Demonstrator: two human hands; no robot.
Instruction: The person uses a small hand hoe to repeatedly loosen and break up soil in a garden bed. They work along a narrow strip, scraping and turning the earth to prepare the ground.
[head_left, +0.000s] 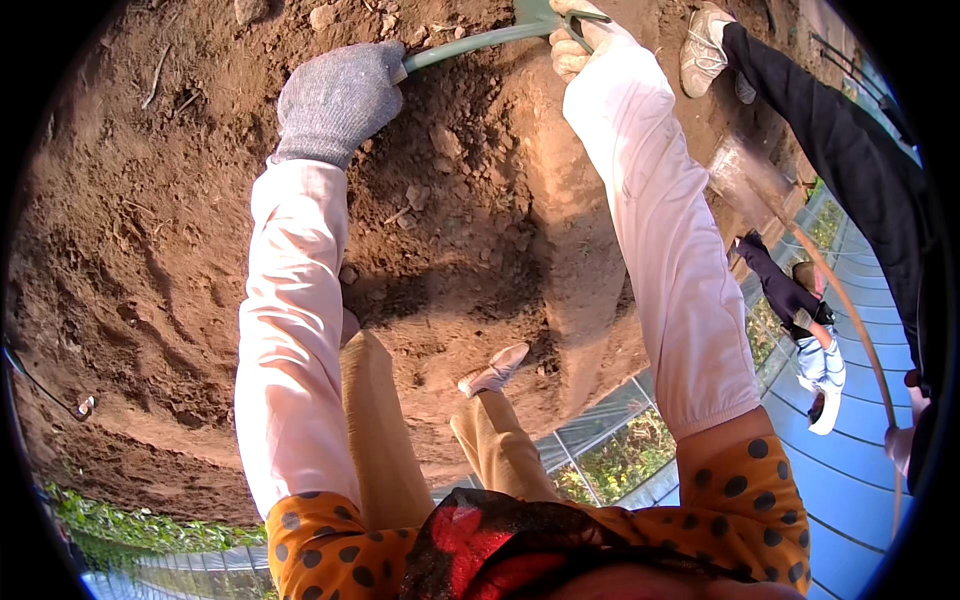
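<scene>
My left hand, in a grey knit glove, is closed around the near end of a green curved tubular handle. My right hand, in a pale, soil-stained glove, grips a dark green metal loop at the handle's other end. Beyond them a flat green part is cut off by the top edge, so I cannot tell the whole tool. Loose brown soil with clods lies under the handle, beside a smoother strip of earth.
At right stands a co-worker in black trousers; a long-handled tool with a blurred blade is beside them. Another person is farther back. Greenhouse plastic wall and green plants border the soil.
</scene>
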